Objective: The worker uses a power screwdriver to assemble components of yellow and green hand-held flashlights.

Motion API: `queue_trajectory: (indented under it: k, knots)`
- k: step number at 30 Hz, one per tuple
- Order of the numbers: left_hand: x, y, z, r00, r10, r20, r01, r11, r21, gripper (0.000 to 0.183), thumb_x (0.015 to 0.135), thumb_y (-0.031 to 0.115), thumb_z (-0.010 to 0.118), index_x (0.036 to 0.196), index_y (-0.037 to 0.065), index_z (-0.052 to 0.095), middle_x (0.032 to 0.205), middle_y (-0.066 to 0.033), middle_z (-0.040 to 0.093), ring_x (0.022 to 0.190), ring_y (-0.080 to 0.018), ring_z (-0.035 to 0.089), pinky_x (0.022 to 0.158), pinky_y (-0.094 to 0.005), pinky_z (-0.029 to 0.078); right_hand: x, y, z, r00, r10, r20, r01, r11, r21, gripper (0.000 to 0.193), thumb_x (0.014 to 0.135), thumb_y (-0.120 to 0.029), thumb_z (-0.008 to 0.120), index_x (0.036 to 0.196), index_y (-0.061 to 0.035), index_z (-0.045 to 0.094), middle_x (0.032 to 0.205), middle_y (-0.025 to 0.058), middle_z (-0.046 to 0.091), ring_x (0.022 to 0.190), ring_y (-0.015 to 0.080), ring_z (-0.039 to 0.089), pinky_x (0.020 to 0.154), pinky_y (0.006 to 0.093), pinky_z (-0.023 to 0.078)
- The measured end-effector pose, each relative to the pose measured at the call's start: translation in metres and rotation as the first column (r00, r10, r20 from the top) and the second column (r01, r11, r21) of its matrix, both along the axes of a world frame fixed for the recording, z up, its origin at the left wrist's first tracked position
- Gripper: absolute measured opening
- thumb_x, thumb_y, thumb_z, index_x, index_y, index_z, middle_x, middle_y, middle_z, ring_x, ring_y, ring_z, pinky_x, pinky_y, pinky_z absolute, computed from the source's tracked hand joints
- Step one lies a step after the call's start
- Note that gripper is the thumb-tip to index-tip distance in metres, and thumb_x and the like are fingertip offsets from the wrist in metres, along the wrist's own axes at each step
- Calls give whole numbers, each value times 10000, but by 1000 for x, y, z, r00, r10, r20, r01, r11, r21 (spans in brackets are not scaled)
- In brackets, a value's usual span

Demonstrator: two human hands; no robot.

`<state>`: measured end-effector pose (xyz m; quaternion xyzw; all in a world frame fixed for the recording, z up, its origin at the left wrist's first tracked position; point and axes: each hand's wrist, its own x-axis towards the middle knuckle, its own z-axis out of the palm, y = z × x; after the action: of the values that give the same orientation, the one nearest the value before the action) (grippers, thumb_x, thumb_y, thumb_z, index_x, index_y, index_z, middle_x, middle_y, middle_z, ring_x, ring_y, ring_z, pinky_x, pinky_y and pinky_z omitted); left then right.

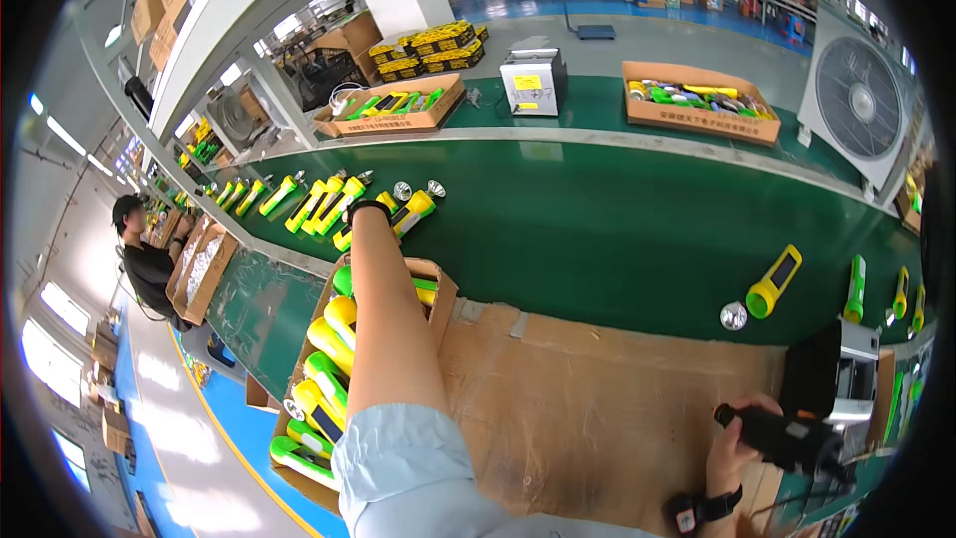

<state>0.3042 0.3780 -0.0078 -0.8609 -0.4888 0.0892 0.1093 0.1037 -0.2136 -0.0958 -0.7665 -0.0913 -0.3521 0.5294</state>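
While right hand (742, 438) grips black tool (787, 435), left seems hidden.

two silver reflector cones (417, 189), roughly a dozen yellow-green torches (321, 206) on the belt (597, 229), one fan (858, 98)

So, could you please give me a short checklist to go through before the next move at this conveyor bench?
1. Left hand reaches the yellow-green flashlight on the green belt: ok; whether it grips it, cannot tell.
2. Right hand holds the black power tool: ok.
3. Cardboard box of flashlight bodies under the left forearm, stocked: ok.
4. Cardboard mat bare in front of the person: ok.
5. Loose silver reflector and a lone yellow flashlight lie on the belt, off to the right: ok.
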Motion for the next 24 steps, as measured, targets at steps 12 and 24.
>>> queue_trajectory:
  k: [12, 24]
  knots:
    - [14, 65, -24, 997, -26, 69, 45, 952, -301, 959, 545, 526, 769, 1331, 70, 463, 1377, -142, 392, 1264, -271, 442, 1023, -394, 407, 18, 10, -5, 993, 45, 108, -62, 985, 162, 436, 859, -330, 588, 1110, -28, 400, 848, 87, 478, 786, 195, 461, 738, 330, 388]
    - [-35, -227, 85, 85, -570, 817, 933, 333, 136, 569, 654, 445, 722, 1061, 62, 616, 1088, -261, 502, 1072, -382, 377, 945, -400, 398, 15, -3, -37, 998, 28, 61, -45, 955, 294, 302, 845, -77, 599, 1091, -18, 436, 921, 66, 523, 801, 152, 532, 747, 282, 450]
